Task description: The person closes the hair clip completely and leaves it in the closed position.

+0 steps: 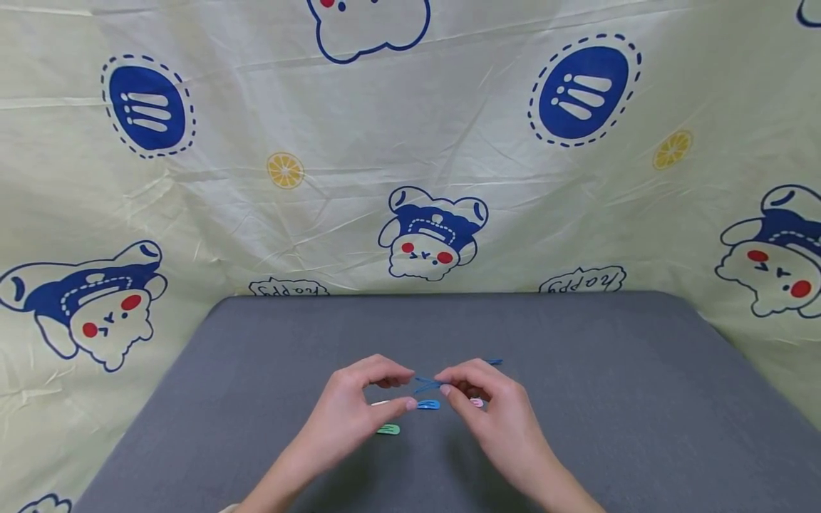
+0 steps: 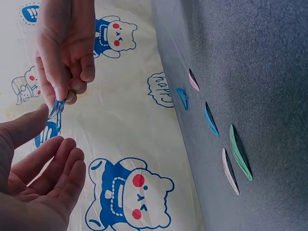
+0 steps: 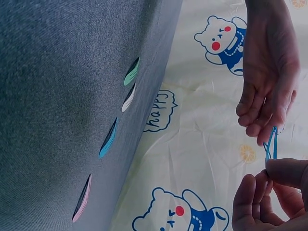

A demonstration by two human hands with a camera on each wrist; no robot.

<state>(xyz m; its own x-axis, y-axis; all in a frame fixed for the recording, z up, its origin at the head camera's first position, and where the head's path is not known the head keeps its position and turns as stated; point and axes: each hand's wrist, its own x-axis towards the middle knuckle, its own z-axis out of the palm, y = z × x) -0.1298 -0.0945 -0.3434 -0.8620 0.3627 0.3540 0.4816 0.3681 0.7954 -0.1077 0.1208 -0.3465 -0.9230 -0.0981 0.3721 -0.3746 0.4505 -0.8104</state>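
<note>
A blue snap hair clip [image 1: 426, 385] is held above the table, its two arms spread apart. My right hand [image 1: 497, 406] pinches one end between thumb and forefinger, as the right wrist view also shows on the clip [image 3: 275, 144]. Close by on the other side is my left hand [image 1: 349, 402], thumb and fingers parted around the clip's free end. Whether a left fingertip touches it I cannot tell. Below lie a blue clip [image 1: 428, 405], a green clip [image 1: 388, 429], a pink clip [image 1: 477, 402] partly behind the right hand, and a white clip [image 2: 230, 171] mostly hidden in the head view.
Another blue clip [image 1: 494, 362] lies farther back, beyond the right hand. A grey cloth covers the table [image 1: 577, 356]. Behind its far edge hangs a pale curtain [image 1: 346, 235] printed with cartoon bears.
</note>
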